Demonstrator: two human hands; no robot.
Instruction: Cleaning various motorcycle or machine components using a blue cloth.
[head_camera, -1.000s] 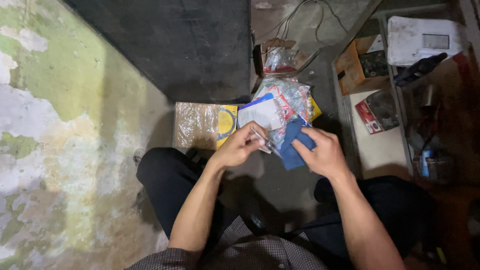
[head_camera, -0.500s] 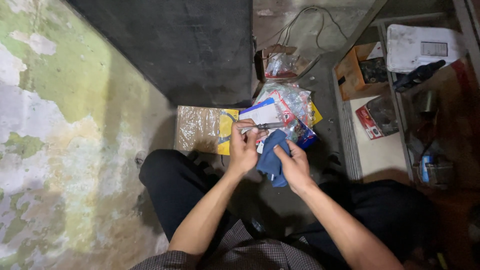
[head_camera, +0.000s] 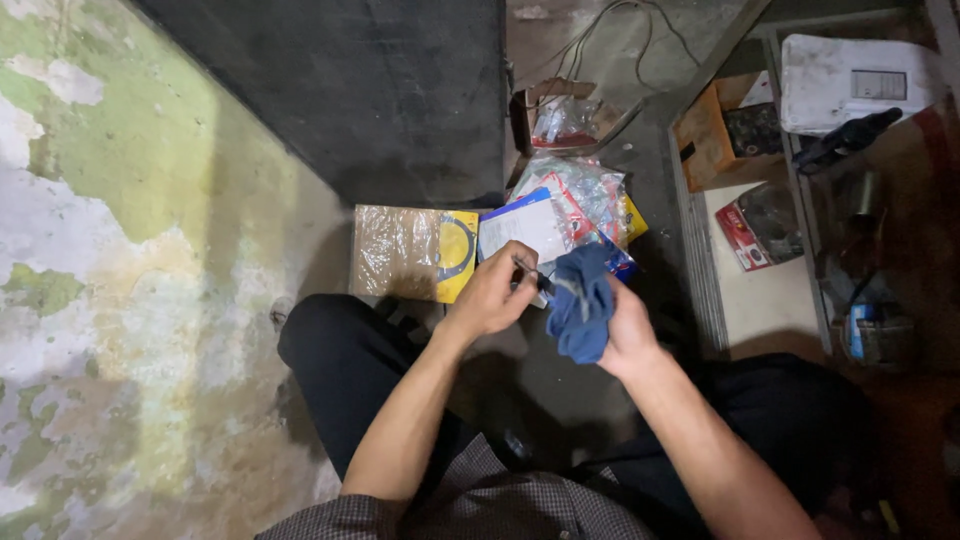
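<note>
A small metal part (head_camera: 530, 275) is pinched in the fingers of the left hand (head_camera: 492, 295), while a blue cloth (head_camera: 580, 305) is gripped in the closed right hand (head_camera: 628, 325) and pressed against it, above the lap. Plastic packets (head_camera: 585, 195) and a wrapped cardboard pack (head_camera: 400, 250) are seen on the floor (head_camera: 100, 300) just beyond; a shelf (head_camera: 745, 310) is seen at right.

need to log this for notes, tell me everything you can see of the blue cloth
The blue cloth looks like soft, worn fabric, crumpled into a loose bunch with folds hanging down. The right hand grips it from behind, and the left hand presses a small dark, thin object against its left edge. It sits above the person's lap.
</note>
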